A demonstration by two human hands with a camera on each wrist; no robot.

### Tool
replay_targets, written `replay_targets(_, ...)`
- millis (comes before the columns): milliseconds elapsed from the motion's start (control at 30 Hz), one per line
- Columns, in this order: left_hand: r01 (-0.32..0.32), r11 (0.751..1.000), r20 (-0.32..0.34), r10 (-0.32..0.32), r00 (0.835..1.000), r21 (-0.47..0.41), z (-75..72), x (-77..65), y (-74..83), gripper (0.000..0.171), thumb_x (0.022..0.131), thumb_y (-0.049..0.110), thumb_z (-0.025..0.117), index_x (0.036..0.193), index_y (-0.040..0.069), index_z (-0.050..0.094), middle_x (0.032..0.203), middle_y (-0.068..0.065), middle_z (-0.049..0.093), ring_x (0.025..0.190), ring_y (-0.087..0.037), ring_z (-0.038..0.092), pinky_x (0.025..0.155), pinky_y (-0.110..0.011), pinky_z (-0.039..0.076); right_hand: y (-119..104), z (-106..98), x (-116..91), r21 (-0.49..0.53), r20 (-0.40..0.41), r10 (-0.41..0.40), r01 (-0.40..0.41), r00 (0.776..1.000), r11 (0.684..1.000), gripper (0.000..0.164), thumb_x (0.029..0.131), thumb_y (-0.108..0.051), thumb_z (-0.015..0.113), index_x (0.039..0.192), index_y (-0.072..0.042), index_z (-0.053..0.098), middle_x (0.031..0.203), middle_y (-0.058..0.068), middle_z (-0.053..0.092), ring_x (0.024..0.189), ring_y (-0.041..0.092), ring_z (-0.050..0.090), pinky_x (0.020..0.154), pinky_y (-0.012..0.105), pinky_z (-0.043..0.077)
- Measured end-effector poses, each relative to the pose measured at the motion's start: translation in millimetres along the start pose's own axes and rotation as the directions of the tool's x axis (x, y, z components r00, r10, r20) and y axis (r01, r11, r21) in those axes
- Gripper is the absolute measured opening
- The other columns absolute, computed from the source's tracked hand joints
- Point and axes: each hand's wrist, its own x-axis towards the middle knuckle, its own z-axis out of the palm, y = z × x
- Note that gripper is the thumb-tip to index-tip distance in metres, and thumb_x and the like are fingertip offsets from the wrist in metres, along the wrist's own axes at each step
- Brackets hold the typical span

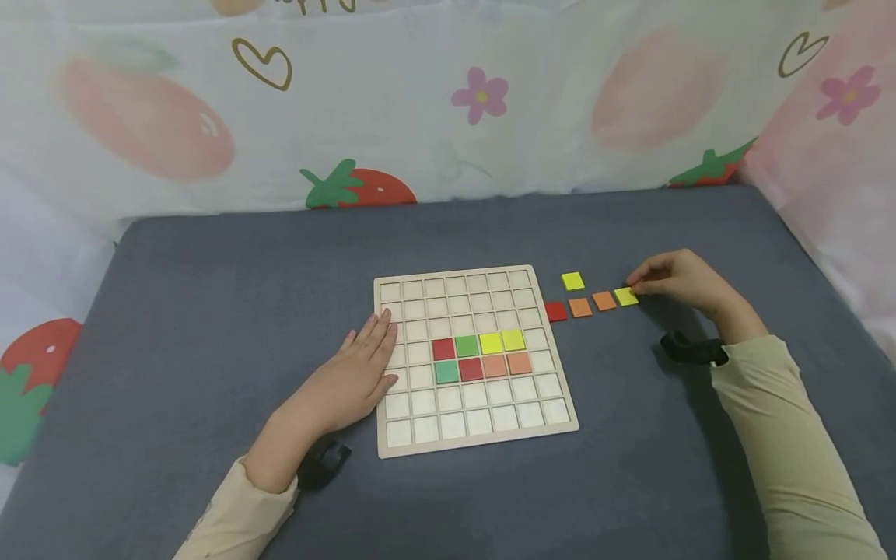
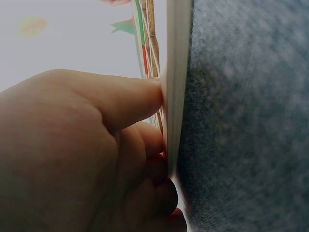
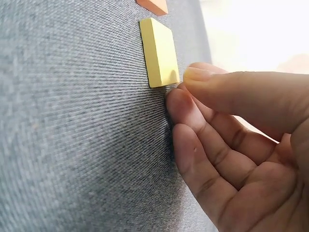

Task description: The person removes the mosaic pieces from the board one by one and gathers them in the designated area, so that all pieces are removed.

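A wooden grid board point(image 1: 477, 443) lies on the table. Two rows of coloured square tiles fill part of its middle: red, green and yellow in the upper row, green, red and orange in the lower. My left hand point(image 1: 353, 381) rests on the board's left edge, fingers extended; its thumb point(image 2: 137, 96) touches the rim in the left wrist view. At the right, my right hand point(image 1: 689, 284) pinches the near corner of a yellow tile point(image 3: 161, 53), thumb and fingertips together. That tile lies on the cloth at the row's right end.
Between the board and the right hand lie a red tile point(image 1: 556, 311), touching the board's edge, and two orange tiles, one nearer point(image 1: 579, 308). Another yellow tile point(image 1: 572, 281) lies behind them. A grey cloth point(image 1: 280, 257) covers the table; a patterned curtain point(image 1: 420, 93) hangs behind.
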Motion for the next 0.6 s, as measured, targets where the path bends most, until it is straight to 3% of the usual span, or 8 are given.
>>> replay_targets(400,0.003,1.000,-0.011,-0.003,1.000,0.005,0.8,-1.2,2.0,0.062,0.098,0.022,0.048,0.145,-0.009,0.023,0.154,-0.022,0.011,0.142,-0.034,0.008,0.111,-0.052,0.018,2.3,3.1,-0.3,0.033,-0.006,0.008,-0.008,1.000,0.999,0.025,0.089,-0.011,0.066,0.107,0.007,0.066,0.099,0.014,0.069,0.080,0.005,0.059,0.071,0.021,0.050)
replay_targets(600,0.005,1.000,-0.006,-0.005,1.000,0.006,0.8,-1.2,1.6,0.062,0.098,0.023,0.048,0.145,-0.009,0.022,0.154,-0.022,0.011,0.142,-0.034,0.008,0.111,-0.052,0.018,-0.7,3.2,-2.5,0.043,-0.029,-0.025,0.026,0.999,0.999,0.023,0.090,-0.010,0.065,0.105,0.007,0.066,0.096,0.012,0.069,0.078,0.007,0.060,0.069,0.020,0.050)
